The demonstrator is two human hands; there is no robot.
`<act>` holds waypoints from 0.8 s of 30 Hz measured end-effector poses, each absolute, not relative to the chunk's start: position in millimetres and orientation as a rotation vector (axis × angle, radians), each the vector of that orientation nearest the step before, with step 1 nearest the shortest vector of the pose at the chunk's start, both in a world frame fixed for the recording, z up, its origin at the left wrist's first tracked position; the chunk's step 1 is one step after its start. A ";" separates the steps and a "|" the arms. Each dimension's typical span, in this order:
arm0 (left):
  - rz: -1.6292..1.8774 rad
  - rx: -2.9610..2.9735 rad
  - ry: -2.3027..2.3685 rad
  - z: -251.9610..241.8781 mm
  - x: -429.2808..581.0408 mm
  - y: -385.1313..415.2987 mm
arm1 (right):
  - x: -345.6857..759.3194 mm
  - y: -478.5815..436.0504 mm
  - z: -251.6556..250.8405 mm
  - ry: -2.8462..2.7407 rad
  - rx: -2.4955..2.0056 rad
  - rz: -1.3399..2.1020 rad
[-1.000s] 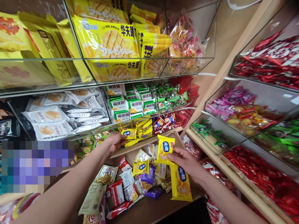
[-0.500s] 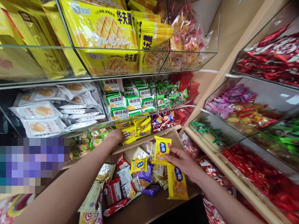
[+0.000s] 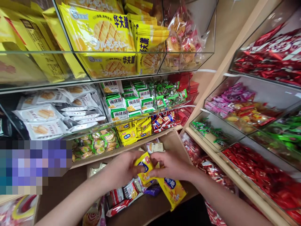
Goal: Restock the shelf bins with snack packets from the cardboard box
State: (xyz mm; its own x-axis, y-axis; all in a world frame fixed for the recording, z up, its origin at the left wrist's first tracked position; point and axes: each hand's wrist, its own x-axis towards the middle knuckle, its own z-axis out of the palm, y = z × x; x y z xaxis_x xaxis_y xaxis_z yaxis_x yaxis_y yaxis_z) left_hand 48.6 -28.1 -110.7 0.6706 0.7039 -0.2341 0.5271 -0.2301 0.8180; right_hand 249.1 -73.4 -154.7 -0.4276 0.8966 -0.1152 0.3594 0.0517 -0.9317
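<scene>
- Yellow plastic snack packet [image 3: 144, 160], small and marked with a blue oval logo, sits between both hands at the centre of the view. It is above the open brown cardboard box [image 3: 172, 142] of mixed wrapped snacks.
- The left hand [image 3: 123, 168] was up at 12 o'clock half a second ago, at the clear acrylic bin of matching small yellow packets [image 3: 130, 133]. It has since dropped back, and its fingers now curl shut on the packet's 9 o'clock edge.
- The right hand [image 3: 172, 164] has barely moved. Its bent fingers pinch the packet's 3 o'clock side.
- A longer yellow packet [image 3: 172, 190] hangs at 6 o'clock beneath the right palm, over the box's front edge. How it is gripped is hidden.
- By the look of it, the left hand came away from the bin holding nothing else. The small packet is now shared between the two hands rather than held by the right alone.
</scene>
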 end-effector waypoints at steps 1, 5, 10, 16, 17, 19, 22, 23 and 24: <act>0.237 1.888 0.981 -113.0 43.5 -30.0 | 247.9 -76.7 -156.7 -1.815 -1.285 1.348; 0.702 1.394 1.219 -120.7 15.7 -12.3 | 256.5 -89.1 -178.8 -1.564 -1.390 1.429; 0.903 0.990 1.330 -130.9 2.3 32.4 | 271.1 -103.5 -208.1 -1.311 -1.408 1.580; 1.085 0.841 1.606 -156.5 16.4 71.3 | 279.8 -120.8 -226.2 -1.247 -1.461 1.567; 1.099 0.834 1.616 -160.4 20.6 73.7 | 281.1 -122.7 -228.3 -1.231 -1.475 1.559; 1.121 0.828 1.643 -166.7 29.0 76.3 | 283.2 -125.5 -231.5 -1.196 -1.489 1.551; 1.134 0.836 1.701 -172.5 38.6 79.8 | 285.0 -128.2 -234.3 -1.159 -1.496 1.552; 1.129 0.842 1.724 -174.0 40.5 81.7 | 285.4 -129.0 -235.1 -1.153 -1.499 1.555; 1.123 0.847 1.758 -175.8 41.7 83.9 | 285.8 -129.8 -236.0 -1.148 -1.505 1.558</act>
State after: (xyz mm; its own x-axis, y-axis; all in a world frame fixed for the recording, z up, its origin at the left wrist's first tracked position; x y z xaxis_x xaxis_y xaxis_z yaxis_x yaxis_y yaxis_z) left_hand 41.7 83.9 -175.8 -0.3983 0.8662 -0.3017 0.0906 0.3644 0.9268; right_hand 285.8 -129.8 -236.0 -0.1041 0.9137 -0.3928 0.1046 -0.3827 -0.9179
